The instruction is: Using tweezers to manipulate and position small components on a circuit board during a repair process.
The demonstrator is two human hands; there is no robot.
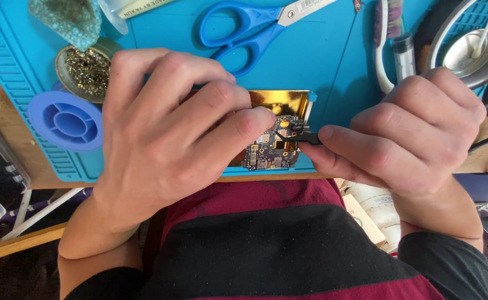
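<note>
Scissors above, bare mat between

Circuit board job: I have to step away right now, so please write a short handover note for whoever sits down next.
Left hand: fingers pressed on the small circuit board, steadying it at the near edge of the blue work mat.
Right hand: pinching black tweezers, tips at the board's right edge.
Board lies over a gold-coloured foil sheet.
Nearby: blue scissors behind the board, brass wool tip cleaner and blue spool to the left.
Done: board held in place, tweezers on it.
Left: cannot tell which part is being worked, nor how far along.
</note>
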